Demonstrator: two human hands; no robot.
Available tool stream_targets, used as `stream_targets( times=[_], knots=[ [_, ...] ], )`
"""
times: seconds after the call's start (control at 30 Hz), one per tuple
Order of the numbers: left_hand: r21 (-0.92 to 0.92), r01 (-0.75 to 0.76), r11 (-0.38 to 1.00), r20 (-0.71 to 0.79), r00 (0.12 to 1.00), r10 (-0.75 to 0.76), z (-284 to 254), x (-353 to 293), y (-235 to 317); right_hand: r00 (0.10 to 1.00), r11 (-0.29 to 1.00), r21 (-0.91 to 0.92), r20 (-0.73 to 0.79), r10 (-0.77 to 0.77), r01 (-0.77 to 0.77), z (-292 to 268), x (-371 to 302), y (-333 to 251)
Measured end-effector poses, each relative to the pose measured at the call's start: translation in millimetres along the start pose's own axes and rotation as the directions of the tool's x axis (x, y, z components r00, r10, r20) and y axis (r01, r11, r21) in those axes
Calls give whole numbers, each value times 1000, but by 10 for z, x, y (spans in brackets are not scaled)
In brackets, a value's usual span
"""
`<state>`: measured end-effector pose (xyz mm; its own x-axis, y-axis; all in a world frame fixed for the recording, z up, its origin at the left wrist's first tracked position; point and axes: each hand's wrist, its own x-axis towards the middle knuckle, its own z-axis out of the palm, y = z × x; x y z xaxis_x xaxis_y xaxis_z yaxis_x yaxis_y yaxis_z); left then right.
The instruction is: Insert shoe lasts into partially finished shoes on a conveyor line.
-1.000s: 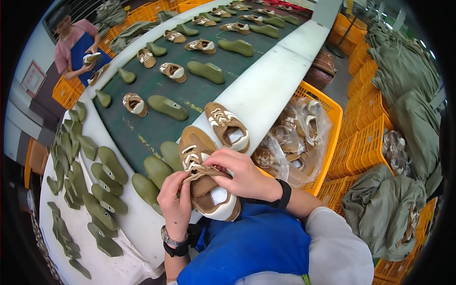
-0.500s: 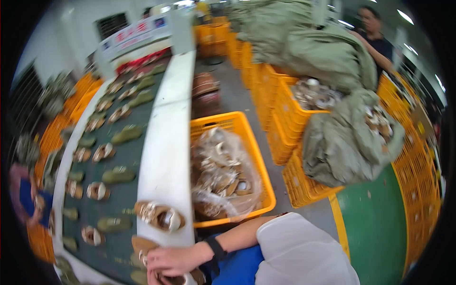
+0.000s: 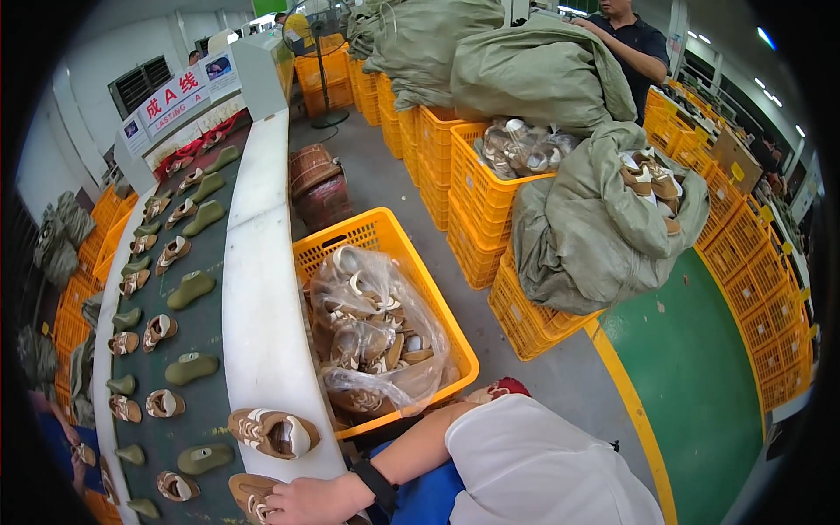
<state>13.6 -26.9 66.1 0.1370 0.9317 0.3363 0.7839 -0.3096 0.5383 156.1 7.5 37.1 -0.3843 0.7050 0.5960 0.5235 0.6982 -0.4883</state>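
My right hand [image 3: 306, 502] reaches in from the lower right, a black band at its wrist. Its fingers are curled over the laced top of a brown-and-white sneaker [image 3: 251, 495] at the bottom edge of the view; the hand covers the shoe's rear part. Just beyond, a second brown sneaker [image 3: 273, 432] lies on the white ledge [image 3: 262, 332], toe to the left, touched by no hand. My left hand is out of view.
Left of the ledge, a green conveyor [image 3: 206, 254] bears rows of sneakers and green shoe lasts [image 3: 192, 368]. Close on the right stands a yellow crate [image 3: 464, 350] of bagged shoes. Stacked crates, grey-green sacks [image 3: 604, 236], a fan and a person [image 3: 634, 44] are farther off.
The view has swung right, so the conveyor and crates sit farther left. My right hand stays at the sneaker, which now shows lower in the picture.
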Motion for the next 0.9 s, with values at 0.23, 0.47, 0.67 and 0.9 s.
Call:
stream_targets(
  times=[0.23,0.47,0.67,0.9],
  knots=[
    [126,-155,980,-53,985,163,-73,-92,-162,989,990,-10,-51,-142,141,98,-24,-10],
    [-126,12,992,60,998,-5,-436,-167,53,999,991,130,16,-33,31,276,-33,131],
    [-819,-304,488,0,849,528,-992,14,354,994,994,105,103,-22,11,319,-91,255],
    [-533,-817,-220,-451,54,891,-1266,28,428,954,987,154,284,-96,54,410,61,52]
  ],
)
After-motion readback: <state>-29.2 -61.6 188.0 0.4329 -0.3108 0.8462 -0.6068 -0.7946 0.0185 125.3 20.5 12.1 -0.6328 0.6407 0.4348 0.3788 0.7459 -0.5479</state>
